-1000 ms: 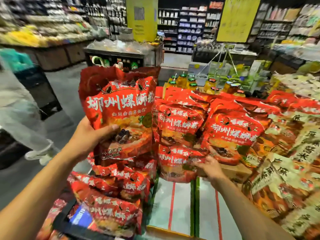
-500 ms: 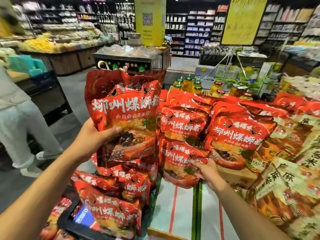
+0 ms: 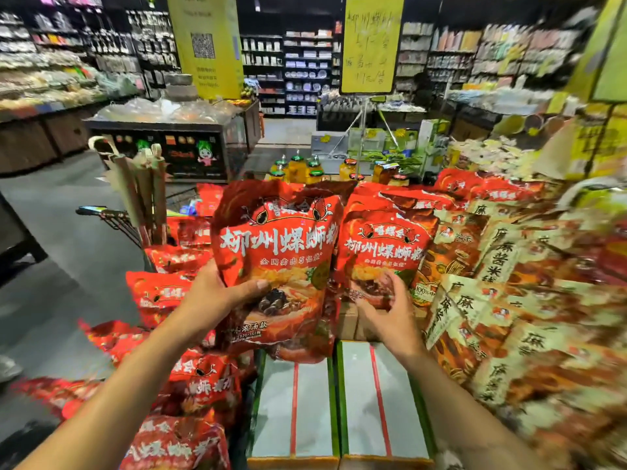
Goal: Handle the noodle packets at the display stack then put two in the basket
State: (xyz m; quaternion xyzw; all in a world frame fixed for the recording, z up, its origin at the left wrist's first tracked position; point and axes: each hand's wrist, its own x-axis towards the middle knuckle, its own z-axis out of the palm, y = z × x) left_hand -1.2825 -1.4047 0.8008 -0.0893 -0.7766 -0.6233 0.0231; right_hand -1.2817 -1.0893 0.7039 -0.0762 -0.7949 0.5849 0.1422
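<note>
My left hand (image 3: 217, 296) grips a red noodle packet (image 3: 278, 245) by its lower left side and holds it upright in front of the display, thumb across its front. My right hand (image 3: 390, 313) is at the lower edge of a second red packet (image 3: 383, 249) that stands in the pile of like packets; the thumb lies on its front and the fingers curl under it. The two packets stand side by side and almost touch.
A cart (image 3: 101, 212) at the left holds several red packets (image 3: 163, 293) and wrapped sticks. White cartons with red stripes (image 3: 295, 401) lie below my hands. Beige and green packets (image 3: 492, 300) fill the right. Jars (image 3: 298, 167) and a yellow sign (image 3: 369, 45) stand behind.
My left hand has carried its packet rightwards, close to the display. My right hand has left the lower packet and moved up to the base of another one. The view has swung right.
</note>
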